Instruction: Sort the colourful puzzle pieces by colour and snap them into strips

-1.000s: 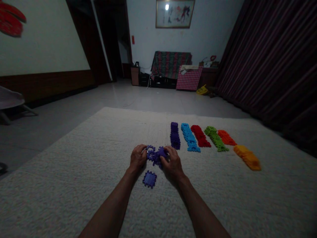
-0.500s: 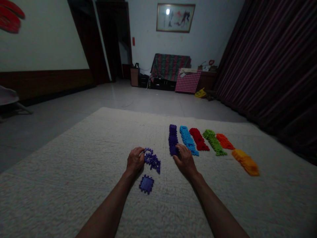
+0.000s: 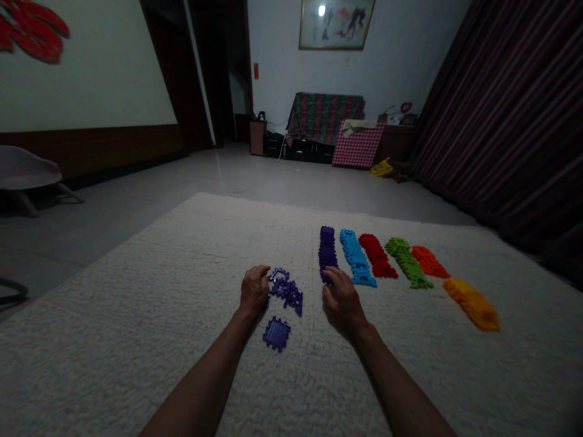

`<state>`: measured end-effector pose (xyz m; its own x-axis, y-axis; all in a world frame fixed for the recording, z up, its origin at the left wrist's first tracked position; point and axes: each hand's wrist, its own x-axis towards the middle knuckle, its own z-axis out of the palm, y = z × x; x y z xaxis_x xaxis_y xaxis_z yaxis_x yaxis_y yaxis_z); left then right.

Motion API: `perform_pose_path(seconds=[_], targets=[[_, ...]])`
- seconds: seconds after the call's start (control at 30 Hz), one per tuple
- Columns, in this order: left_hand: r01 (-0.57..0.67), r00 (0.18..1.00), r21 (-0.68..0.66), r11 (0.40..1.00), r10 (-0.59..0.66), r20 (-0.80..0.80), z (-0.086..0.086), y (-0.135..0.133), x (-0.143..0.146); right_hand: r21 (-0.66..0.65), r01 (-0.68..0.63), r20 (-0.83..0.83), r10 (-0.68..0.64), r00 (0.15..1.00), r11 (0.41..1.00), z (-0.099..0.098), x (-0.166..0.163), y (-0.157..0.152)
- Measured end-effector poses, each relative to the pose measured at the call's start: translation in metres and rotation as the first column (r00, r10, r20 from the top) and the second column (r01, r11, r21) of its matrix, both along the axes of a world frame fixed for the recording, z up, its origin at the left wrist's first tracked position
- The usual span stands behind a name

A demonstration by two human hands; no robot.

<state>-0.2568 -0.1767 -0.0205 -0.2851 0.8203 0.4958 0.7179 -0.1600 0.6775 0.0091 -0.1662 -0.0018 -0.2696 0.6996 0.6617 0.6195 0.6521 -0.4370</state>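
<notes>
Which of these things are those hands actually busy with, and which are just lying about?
Seemingly in use:
purple pieces, by the left hand
purple row, its near end at the right hand
Likely also the purple tile

Just about, it seems:
untouched blue row, red row, green row, orange row, yellow row
pale seat
checked cloth

Your left hand (image 3: 255, 290) and your right hand (image 3: 342, 298) make two. On one mat (image 3: 159, 291) you have one purple row (image 3: 327, 246), one blue row (image 3: 355, 256), one red row (image 3: 378, 256), one green row (image 3: 407, 261), one orange row (image 3: 429, 261) and one yellow row (image 3: 471, 303): six altogether. You also have one purple pile (image 3: 288, 292), its pieces too jumbled to count, one single square tile (image 3: 276, 334) and one framed picture (image 3: 337, 24).
</notes>
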Motion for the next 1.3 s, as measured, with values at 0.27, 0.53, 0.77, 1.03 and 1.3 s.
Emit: perform_pose_path(seconds=[0.27,0.53,0.77,1.03,1.3], targets=[[0.072,0.980,-0.029,0.997,-0.076,-0.183,0.004,-0.005,0.005,-0.148,-0.190,0.086,0.204,0.975,0.971,-0.007,-0.047,-0.024],[0.154,0.959,-0.104,0.983,-0.174,-0.222,0.009,-0.009,0.008,-0.201,-0.189,0.140,0.219,0.966,0.961,0.004,-0.055,-0.030],[0.216,0.946,-0.113,0.970,-0.236,-0.223,0.014,-0.014,0.010,-0.216,-0.186,0.143,0.219,0.965,0.959,0.011,-0.057,-0.035],[0.220,0.949,-0.145,0.964,-0.247,-0.198,0.011,-0.013,0.008,-0.301,-0.139,0.111,0.180,0.977,0.944,0.016,-0.073,-0.035],[0.243,0.956,-0.189,0.951,-0.268,-0.119,0.014,-0.011,0.006,-0.316,-0.242,-0.132,0.210,0.969,0.917,0.010,-0.065,-0.029]])
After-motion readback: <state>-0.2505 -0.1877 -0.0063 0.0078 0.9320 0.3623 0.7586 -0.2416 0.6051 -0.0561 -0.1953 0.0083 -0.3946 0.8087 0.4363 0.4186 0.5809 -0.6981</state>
